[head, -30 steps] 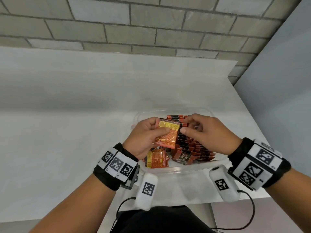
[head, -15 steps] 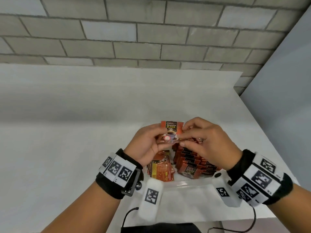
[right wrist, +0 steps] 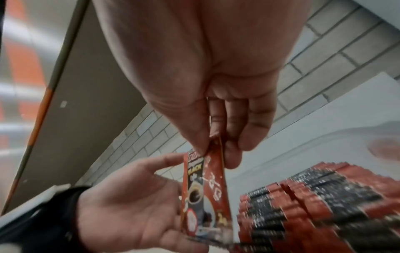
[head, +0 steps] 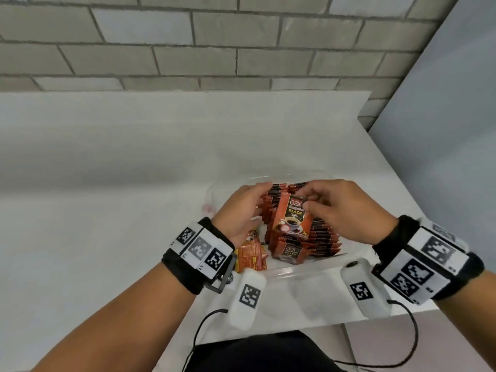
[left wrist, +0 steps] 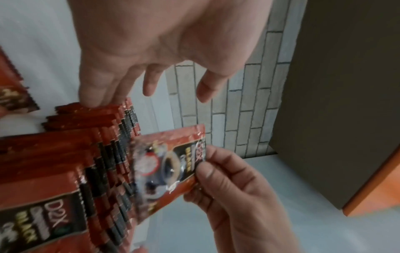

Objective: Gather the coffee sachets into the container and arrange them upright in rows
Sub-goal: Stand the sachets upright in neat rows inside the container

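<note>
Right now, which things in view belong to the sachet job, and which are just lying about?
Job:
- held sachet, pinched by right hand
- upright rows
- flat orange sachets
- clear container
- left hand, open against the rows

Lying about:
- white table
- brick wall

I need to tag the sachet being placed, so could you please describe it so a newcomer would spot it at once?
On the white table, find the clear container near the front edge. Above its upright rows of sachets, the right hand pinches one sachet by its top. It alone is lifted, its printed coffee-cup face fully visible.
</note>
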`<state>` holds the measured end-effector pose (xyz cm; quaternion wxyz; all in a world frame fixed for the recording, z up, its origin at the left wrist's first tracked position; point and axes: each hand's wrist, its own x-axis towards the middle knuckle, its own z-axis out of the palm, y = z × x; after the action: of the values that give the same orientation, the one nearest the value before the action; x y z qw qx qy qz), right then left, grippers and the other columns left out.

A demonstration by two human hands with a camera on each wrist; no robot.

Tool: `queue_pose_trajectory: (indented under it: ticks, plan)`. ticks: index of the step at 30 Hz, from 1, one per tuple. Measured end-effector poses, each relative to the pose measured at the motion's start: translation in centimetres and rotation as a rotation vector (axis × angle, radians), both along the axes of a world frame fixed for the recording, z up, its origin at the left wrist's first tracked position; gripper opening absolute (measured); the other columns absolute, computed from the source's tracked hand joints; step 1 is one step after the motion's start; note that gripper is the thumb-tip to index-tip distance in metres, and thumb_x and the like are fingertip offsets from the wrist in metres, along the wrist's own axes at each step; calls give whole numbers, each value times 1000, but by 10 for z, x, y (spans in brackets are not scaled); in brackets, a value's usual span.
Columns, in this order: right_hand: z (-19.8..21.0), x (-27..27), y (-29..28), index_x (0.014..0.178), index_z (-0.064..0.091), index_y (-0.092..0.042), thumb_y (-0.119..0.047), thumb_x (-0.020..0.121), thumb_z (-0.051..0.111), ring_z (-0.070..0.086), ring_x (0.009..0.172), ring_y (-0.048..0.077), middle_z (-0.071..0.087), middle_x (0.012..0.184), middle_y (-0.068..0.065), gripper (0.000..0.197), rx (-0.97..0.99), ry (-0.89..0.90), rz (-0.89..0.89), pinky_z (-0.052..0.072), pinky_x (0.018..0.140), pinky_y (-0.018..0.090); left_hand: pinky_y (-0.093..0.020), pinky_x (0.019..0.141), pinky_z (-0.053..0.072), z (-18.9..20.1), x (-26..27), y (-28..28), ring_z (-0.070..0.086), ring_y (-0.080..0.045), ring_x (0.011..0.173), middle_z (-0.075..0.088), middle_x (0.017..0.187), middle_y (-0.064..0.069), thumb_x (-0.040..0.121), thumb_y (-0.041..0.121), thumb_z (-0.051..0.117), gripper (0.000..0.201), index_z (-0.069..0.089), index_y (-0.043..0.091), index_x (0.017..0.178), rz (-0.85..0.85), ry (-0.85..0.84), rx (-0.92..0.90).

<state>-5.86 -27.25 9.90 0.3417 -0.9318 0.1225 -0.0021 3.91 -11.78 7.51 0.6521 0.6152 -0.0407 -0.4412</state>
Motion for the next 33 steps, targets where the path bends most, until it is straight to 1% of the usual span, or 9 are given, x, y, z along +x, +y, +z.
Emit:
queue_pose_trajectory:
  ticks: [3,7,10,14,18,22,25,27,33]
  plan:
    - [-10,-16,10,89,62,-27,-13,90,61,57,69,-5,60,74,-17,14,-56,75,67,39,72,3,-44,105,39,-8,-2,1,53,-23,98,57,97,-4,97,41,48,18,54,26,90,-43,96,62]
    - [-27,-22,19,85,59,-21,-14,90,60,58,68,0,65,77,-9,9,-182,189,161,44,63,13,-42,94,45,-16,-6,-2,59,-29,90,58,94,-4,98,44,45,22,54,26,90,-108,176,122]
    - [-37,-20,23,82,58,-17,-13,89,57,52,71,8,61,82,-5,8,-308,237,228,39,60,16,-47,101,39,-23,-5,-3,55,-35,106,50,113,-9,95,48,48,29,50,20,103,-147,192,163]
    - [-42,-15,24,81,61,-19,-14,87,55,56,80,14,62,86,-4,9,-478,287,272,46,70,28,-47,100,39,-27,-2,-1,51,-36,119,50,132,-12,90,56,51,44,49,25,122,-174,157,225]
    - [-42,-7,24,76,58,-20,-15,85,58,55,79,14,60,84,-5,11,-541,349,289,33,54,19,-46,95,38,-27,0,1,46,-35,124,47,137,-15,90,55,50,38,46,28,117,-172,130,254]
    - [-44,-2,23,73,54,-21,-16,85,60,57,79,16,60,84,-4,14,-569,368,300,27,50,17,-42,94,41,-26,-1,1,46,-28,115,45,116,-6,93,47,51,32,47,27,117,-165,118,245]
    - [-46,-2,23,73,53,-22,-20,83,63,56,76,15,59,82,-6,14,-542,370,287,28,50,19,-37,91,43,-24,-4,0,52,-14,87,53,90,4,96,39,51,17,54,23,91,-150,95,228]
    - [-42,-5,21,78,53,-25,-28,81,68,54,74,12,56,80,-9,15,-479,381,256,31,52,20,-34,88,44,-23,-6,-1,51,-8,75,55,77,8,97,35,50,16,55,27,85,-134,83,210]
    - [-20,-12,-6,88,61,-23,-32,78,76,45,60,0,49,69,-14,20,-278,310,78,31,54,16,-41,108,38,-26,-9,-1,60,-18,103,67,101,-2,97,36,49,31,58,15,118,-143,217,59]
